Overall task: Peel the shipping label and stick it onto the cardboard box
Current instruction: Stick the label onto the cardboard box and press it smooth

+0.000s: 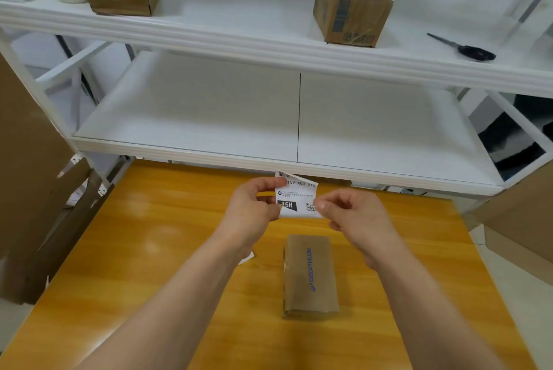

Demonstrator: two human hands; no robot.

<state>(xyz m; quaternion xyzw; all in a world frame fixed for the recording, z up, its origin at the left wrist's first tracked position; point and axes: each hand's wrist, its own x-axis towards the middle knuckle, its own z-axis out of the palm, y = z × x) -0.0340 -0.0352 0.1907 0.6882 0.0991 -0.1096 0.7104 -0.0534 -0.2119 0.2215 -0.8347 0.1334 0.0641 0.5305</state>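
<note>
Both hands are raised above the wooden surface (179,250), holding the shipping label (297,199) between them. The left hand (254,205) pinches the label's left edge, thumb on the printed face near the top corner. The right hand (356,214) pinches the lower right corner between thumb and forefinger. The two hands are close together, separated only by the label's width. The label's top left corner, bearing a barcode, appears to curl away from the rest; whether the backing is separating there cannot be told.

The cardboard box (311,275) lies flat on the surface just below and between the hands, nearer the right forearm, its long side running away from the person and its blue lettering facing up. It touches neither hand. A small white scrap (247,257) lies on the surface beside the left wrist, partly hidden by it.

Bare surface extends wide to the left of the left forearm and, more narrowly, to the right of the right forearm up to the surface's right edge. Beyond the hands, the front edge of the lower shelf (209,154) overhangs the far end of the surface, just behind the label. The upper shelf (239,34) carries two brown boxes (350,9) and scissors (466,48), all well apart from the hands.
</note>
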